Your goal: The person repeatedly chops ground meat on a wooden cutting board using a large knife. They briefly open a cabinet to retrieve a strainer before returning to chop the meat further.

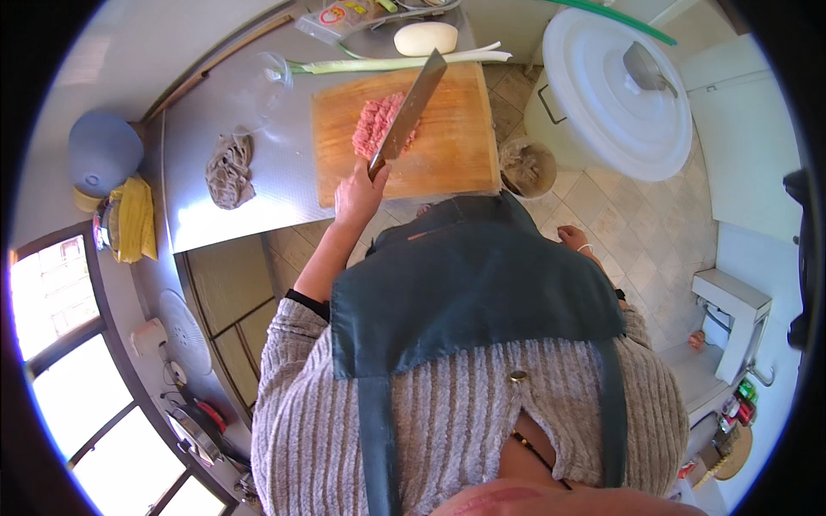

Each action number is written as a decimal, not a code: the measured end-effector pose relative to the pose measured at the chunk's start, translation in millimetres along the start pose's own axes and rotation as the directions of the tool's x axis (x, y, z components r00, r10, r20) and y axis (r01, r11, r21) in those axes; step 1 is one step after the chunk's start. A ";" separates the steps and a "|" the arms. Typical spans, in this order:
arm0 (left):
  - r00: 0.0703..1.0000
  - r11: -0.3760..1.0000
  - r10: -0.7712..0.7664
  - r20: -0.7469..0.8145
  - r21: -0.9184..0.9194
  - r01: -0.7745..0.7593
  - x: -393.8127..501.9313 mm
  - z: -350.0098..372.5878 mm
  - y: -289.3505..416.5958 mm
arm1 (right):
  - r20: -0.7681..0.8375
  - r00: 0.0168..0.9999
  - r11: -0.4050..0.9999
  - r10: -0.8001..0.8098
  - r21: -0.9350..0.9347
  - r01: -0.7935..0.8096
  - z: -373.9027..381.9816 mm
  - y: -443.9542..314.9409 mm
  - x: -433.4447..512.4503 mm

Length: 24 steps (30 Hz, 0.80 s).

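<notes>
My left hand (359,193) grips the handle of a cleaver (416,97), whose broad blade slants up and to the right. Under and beside the blade lies a flat patch of minced meat (377,122) on a wooden cutting board (452,142). At my right side, beyond the dark apron (477,277), my right hand (571,237) hangs low, away from the board, with its fingers bent; no object shows in it. Behind the board are a leek (400,63) and a pale, smooth oblong vegetable (426,39).
A crumpled cloth (230,171) and a clear bowl (268,90) sit on the metal counter (284,187) to the left. Right of the board stand a small bin (528,168) and a large lidded bucket (581,84), with a metal scoop (645,68) on its lid.
</notes>
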<state>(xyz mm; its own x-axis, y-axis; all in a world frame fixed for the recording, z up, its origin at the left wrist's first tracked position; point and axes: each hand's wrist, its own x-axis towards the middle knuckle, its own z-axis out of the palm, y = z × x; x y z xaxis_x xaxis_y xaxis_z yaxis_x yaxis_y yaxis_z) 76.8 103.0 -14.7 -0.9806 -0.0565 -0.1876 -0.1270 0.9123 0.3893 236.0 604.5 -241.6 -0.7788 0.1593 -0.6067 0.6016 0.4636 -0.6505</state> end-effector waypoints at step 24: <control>0.999 0.999 0.019 -0.049 0.041 -0.017 8.8 5.6 7.2 | 0.156 0.986 0.971 0.060 -0.240 -0.021 -27.6 101.4 15.4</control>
<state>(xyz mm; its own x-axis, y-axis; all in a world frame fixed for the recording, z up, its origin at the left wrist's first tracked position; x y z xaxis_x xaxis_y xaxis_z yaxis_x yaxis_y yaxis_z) 68.0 111.3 -18.6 -0.9890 -0.0588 -0.1360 -0.1040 0.9292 0.3548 280.2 678.0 -304.4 -0.7040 0.0488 -0.7085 0.5576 0.6558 -0.5089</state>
